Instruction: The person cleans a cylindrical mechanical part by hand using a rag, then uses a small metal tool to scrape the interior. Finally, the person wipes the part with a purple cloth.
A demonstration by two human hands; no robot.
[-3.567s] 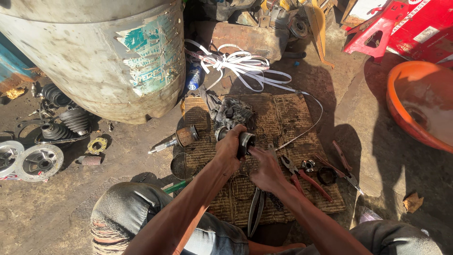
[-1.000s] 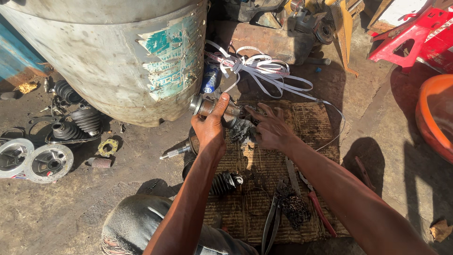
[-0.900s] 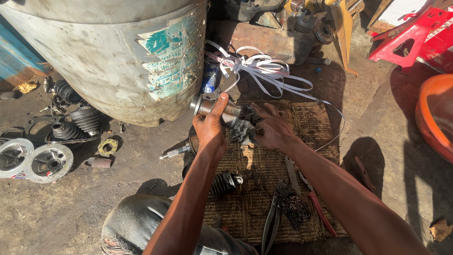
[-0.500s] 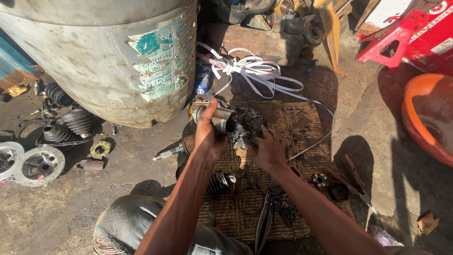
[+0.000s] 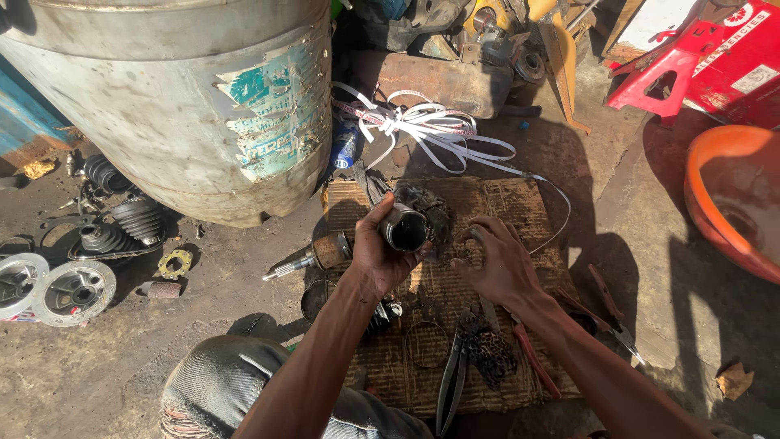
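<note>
Sunlit dirt floor (image 5: pixel 203 325), big metal drum (image 5: pixel 162 97)

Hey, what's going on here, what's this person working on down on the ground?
A person sits on the ground over a woven mat strewn with greasy car parts. The left hand grips a dark metal cup-shaped joint housing, lifted off the mat with its open end facing up. The right hand is spread just beside it, fingers curled over small parts on the mat. Red-handled pliers and a metal ring lie nearer the knees. A big dented metal drum stands to the left, with rubber boots beside it.
</note>
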